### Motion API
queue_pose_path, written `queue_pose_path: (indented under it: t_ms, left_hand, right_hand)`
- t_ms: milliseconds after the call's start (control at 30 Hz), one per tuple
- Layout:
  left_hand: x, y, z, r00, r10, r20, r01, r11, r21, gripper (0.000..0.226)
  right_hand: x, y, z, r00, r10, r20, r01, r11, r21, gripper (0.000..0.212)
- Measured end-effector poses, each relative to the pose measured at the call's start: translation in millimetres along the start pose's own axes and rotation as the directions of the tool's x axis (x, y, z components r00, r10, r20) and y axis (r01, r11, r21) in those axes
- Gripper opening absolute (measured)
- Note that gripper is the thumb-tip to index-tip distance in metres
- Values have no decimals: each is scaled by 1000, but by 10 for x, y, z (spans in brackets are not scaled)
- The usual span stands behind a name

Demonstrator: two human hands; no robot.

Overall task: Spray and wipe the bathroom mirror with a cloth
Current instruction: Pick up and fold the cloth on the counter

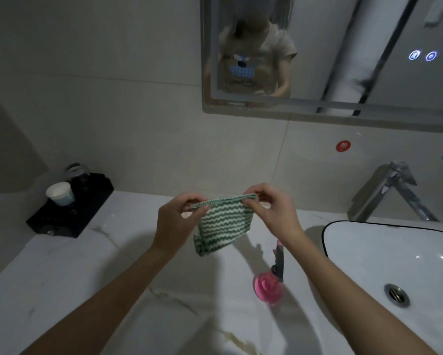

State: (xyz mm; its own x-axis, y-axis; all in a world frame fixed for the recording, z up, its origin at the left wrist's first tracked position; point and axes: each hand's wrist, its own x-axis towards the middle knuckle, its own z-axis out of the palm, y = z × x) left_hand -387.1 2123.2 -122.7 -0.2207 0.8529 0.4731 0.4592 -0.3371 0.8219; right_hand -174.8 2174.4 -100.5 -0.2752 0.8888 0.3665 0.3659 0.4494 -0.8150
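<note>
A green-and-white striped cloth (223,225) hangs above the marble counter, stretched by its top edge between both hands. My left hand (175,221) pinches its left corner and my right hand (274,211) pinches its right corner. Under my right wrist a spray bottle (269,286) with pink liquid and a dark trigger head stands on the counter. The wall mirror (343,52) hangs above, at the upper right, and reflects a person's torso.
A white basin (369,247) with a dark rim sits at the right, a chrome tap (394,190) behind it. A black tray (71,213) with a white cup (60,193) stands at the back left of the marble counter (74,272).
</note>
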Motion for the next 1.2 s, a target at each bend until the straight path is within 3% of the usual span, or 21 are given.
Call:
queue_pose_path:
  t_ms: [67, 133, 367, 467, 567, 700, 967, 1200]
  left_hand:
    - [-65, -115, 62, 994, -41, 100, 29, 993, 114, 20]
    - [-197, -286, 136, 978, -119, 170, 88, 979, 181, 20]
    - [-65, 35, 95, 996, -77, 39, 73, 993, 92, 17]
    - [23, 204, 15, 996, -52, -74, 52, 999, 1, 20]
    - [90, 274, -8, 994, -43, -101, 39, 999, -36, 27]
    - [172, 146, 26, 998, -57, -41, 57, 998, 10, 19]
    - [222, -324, 249, 968, -170, 183, 134, 971, 197, 12]
    - [183, -528, 110, 960, -198, 197, 165, 971, 171, 10]
  right_hand:
    - [-98, 112, 79, 990, 4, 138, 22, 983, -183, 5]
    - [-251, 298, 179, 980, 58, 193, -14, 975, -222, 6]
    - [-148, 115, 10, 995, 70, 75, -58, 987, -151, 28]
    - [-46, -73, -76, 1000, -2, 7, 2, 997, -78, 28]
    - [29, -218, -107, 997, -57, -48, 55, 998, -36, 30]
    - [144, -126, -84, 1000, -2, -6, 1, 998, -59, 30]
    - [237, 478, 147, 949, 290, 126, -275, 953, -123, 19]
    - [181, 573, 288, 958, 255, 133, -238, 962, -130, 6]
